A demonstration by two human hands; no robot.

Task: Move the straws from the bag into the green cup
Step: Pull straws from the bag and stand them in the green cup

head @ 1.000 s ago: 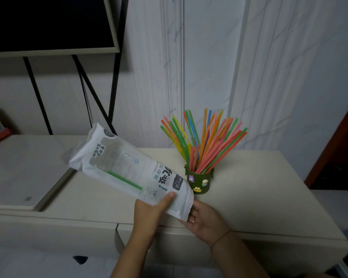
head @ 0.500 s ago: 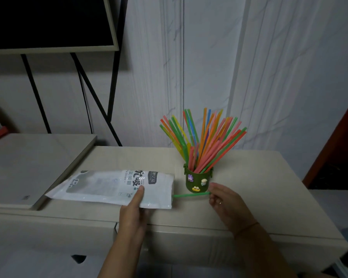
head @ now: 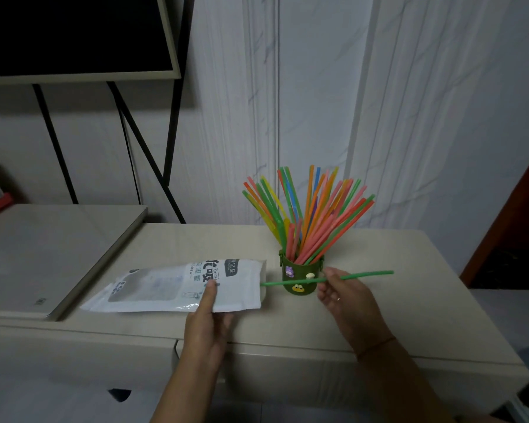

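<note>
A white plastic straw bag (head: 177, 288) lies flat on the beige cabinet top (head: 379, 315), its open end facing right. My left hand (head: 206, 322) presses on it with the fingers flat. My right hand (head: 341, 293) pinches a single green straw (head: 367, 274), held level in front of the green cup (head: 301, 274); its left tip is just outside the bag's mouth. The cup, decorated with small stickers, stands upright and holds several colourful straws (head: 309, 215) fanned outward.
A flat grey slab (head: 43, 254) lies on the left part of the cabinet. A dark screen (head: 74, 35) on a black stand (head: 171, 148) is at the back left. The white wall is close behind the cup. The cabinet's front edge runs below my hands.
The bag was tilted up in both hands, then laid flat. My right hand has drawn a green straw out of it to the right, nearly free of the bag's mouth.
</note>
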